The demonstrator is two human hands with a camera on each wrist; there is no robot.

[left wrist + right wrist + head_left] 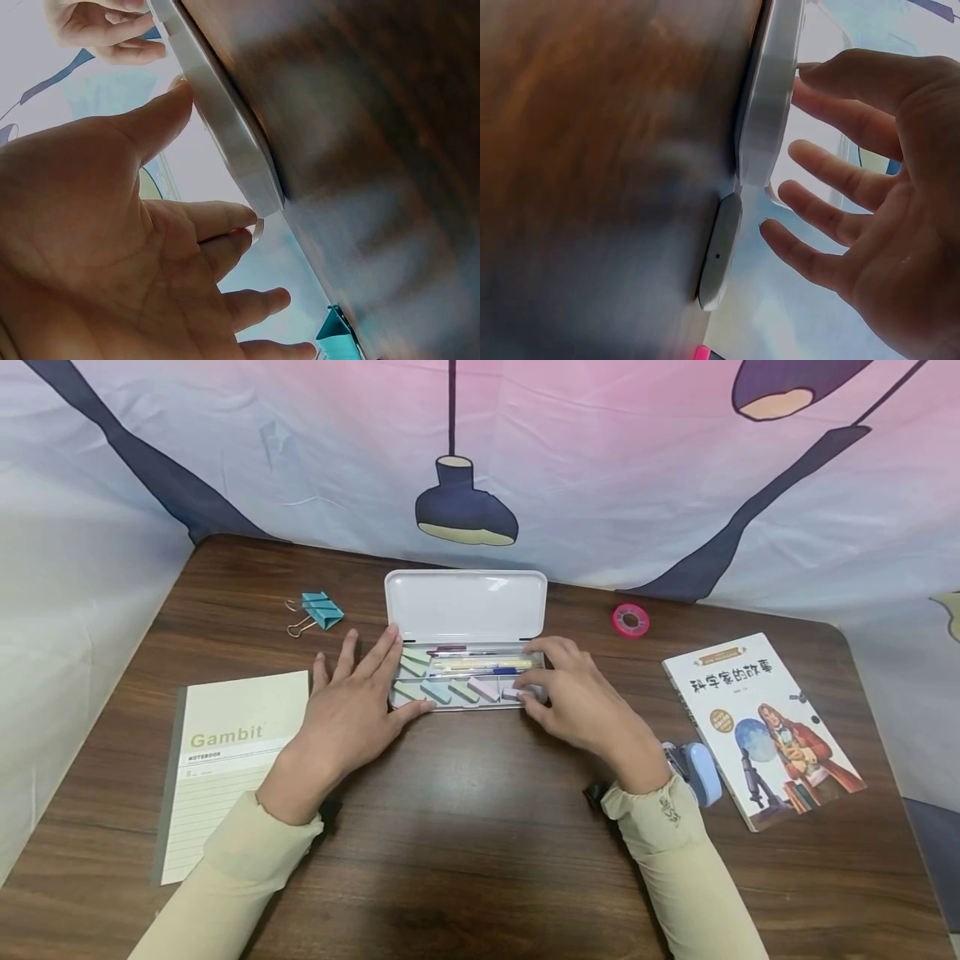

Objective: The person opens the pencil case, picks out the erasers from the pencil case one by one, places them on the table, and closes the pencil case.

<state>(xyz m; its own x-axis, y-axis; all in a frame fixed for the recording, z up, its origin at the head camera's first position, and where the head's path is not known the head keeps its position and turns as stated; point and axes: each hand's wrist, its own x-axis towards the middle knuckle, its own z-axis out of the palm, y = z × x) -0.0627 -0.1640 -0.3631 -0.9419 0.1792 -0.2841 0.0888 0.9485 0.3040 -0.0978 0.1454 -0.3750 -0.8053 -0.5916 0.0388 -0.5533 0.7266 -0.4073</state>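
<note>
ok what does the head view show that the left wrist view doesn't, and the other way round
Only the head view: the notebook, book, pink tape, and the pens and pastel blocks inside the case. Only the left wrist view: the left palm. Both: the case, left hand, right hand, teal clip and table.

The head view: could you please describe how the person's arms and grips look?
The left sleeve and right sleeve are pale cream, with gathered cuffs. A small dark mark sits on the right cuff. Partly hidden black pieces show by both cuffs. The left grip and right grip wear no gloves.
</note>
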